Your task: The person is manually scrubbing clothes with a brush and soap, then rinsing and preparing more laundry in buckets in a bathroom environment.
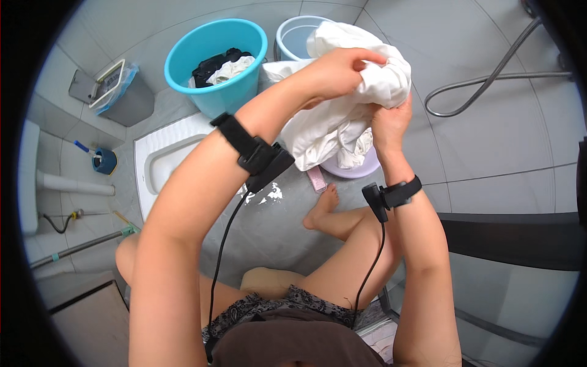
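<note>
A bunched white garment (333, 125) hangs between my two hands, raised above a lavender basin (361, 167). My left hand (342, 72) grips it from the near left, thumb and fingers closing on the cloth. At its right side my right hand (391, 122) holds the bundle from below, its fingers mostly hidden by the folds. More white cloth (356, 151) lies in the basin or hangs down into it; I cannot tell where one piece ends. The garment partly covers a pale blue bucket (298, 37) behind it.
A turquoise tub (229, 101) with black and white clothes stands at the far left, behind a squat toilet (142, 162). Further left are a grey bin (131, 101) and a toilet brush holder (105, 161). A shower hose (483, 85) hangs at right. A pink object (316, 179) lies by my foot.
</note>
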`<act>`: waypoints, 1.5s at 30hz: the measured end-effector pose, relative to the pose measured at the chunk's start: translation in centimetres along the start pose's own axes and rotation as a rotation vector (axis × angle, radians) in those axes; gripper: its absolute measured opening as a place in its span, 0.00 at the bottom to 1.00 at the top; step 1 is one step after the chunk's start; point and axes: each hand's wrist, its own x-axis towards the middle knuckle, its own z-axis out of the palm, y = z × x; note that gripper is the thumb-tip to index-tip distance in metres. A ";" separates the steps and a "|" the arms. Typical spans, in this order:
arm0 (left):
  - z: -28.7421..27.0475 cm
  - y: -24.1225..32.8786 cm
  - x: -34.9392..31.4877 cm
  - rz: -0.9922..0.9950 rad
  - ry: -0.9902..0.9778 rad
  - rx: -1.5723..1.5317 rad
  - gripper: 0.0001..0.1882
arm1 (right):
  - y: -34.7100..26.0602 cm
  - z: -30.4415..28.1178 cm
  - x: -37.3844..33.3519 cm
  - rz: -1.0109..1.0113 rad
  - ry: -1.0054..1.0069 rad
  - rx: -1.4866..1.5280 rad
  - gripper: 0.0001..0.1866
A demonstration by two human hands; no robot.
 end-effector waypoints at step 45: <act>6.5 -38.3 0.2 -1.020 0.398 -0.520 0.17 | 33.5 -2.4 -2.2 0.093 -0.319 -1.208 0.12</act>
